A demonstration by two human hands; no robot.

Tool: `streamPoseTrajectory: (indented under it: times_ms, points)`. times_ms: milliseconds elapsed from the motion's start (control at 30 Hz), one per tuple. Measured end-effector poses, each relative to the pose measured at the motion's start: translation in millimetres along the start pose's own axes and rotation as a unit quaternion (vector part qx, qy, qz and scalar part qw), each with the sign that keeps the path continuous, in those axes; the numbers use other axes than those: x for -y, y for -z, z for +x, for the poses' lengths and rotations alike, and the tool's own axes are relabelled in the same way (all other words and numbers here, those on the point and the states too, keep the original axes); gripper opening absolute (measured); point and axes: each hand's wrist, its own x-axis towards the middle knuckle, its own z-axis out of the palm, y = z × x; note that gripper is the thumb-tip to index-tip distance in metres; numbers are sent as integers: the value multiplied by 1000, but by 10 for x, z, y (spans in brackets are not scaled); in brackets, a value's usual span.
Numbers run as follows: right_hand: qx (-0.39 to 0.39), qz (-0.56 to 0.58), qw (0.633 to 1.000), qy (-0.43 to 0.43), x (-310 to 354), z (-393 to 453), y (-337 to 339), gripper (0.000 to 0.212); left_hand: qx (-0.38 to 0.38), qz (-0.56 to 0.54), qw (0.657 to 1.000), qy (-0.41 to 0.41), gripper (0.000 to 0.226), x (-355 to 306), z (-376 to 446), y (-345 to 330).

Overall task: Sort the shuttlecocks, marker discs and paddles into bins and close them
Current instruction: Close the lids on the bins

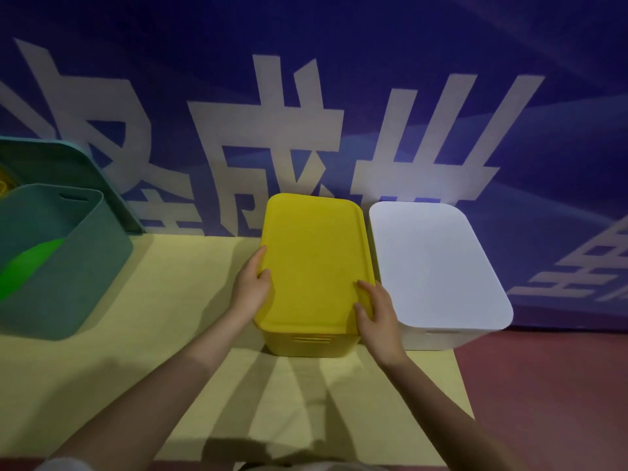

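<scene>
A yellow bin (pixel 307 345) stands at the centre of the pale yellow cloth, its yellow lid (pixel 314 263) lying flat on top. My left hand (pixel 251 287) holds the lid's left edge, thumb on top. My right hand (pixel 377 312) rests on the lid's near right corner, fingers spread over the edge. A white bin (pixel 438 334) with its white lid (pixel 435 263) on stands right beside the yellow one. At the left a teal bin (pixel 78 266) is open, with a green paddle (pixel 30 266) inside.
A teal lid (pixel 68 161) leans against the blue banner wall behind the teal bin. Something yellow shows at the far left edge (pixel 3 188). The pale yellow cloth (pixel 170 334) covers the surface; reddish floor (pixel 543 385) lies to the right.
</scene>
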Motion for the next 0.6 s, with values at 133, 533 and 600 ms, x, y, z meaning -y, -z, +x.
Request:
streamPoseTrajectory:
  times_ms: [133, 533, 600]
  points:
    - [8, -20, 1000, 2, -57, -271, -47, 46, 4, -2, 1000, -22, 49, 230, -208, -6]
    - [28, -186, 982, 1, 262, 423, -59, 72, 34, 85, 995, -27, 54, -5, 442, -9]
    - [27, -201, 979, 0, 310, 729, -83, 69, 34, 102, 994, -30, 54, -64, 645, -26]
